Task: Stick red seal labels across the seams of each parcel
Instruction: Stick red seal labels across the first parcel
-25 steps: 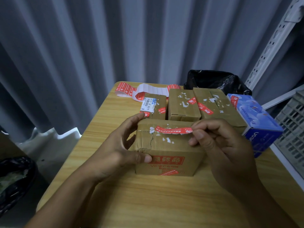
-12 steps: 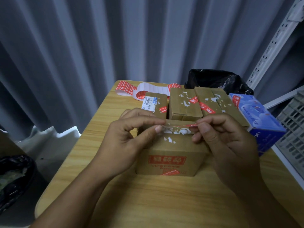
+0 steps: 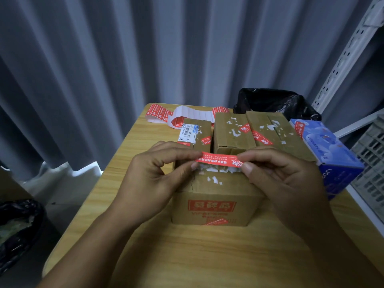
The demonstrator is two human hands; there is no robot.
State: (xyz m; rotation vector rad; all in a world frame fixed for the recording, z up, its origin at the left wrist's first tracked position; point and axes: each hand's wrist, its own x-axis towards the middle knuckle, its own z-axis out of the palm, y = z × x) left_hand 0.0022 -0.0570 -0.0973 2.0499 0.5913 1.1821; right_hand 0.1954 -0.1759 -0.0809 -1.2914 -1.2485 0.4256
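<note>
Head view: the left hand (image 3: 153, 173) and the right hand (image 3: 278, 179) each pinch 1 end of a red label (image 3: 218, 160) between thumb and forefinger. They stretch it flat just above the top of the nearest box (image 3: 216, 196), which stands on the wooden table (image 3: 187, 256). Held taut like this, the label probably stays unwrinkled and can be lined up across the seam, where torn white scraps show. Behind, 3 brown boxes (image 3: 232, 132) already carry red labels, and the label strip (image 3: 187, 115) lies at the far edge.
</note>
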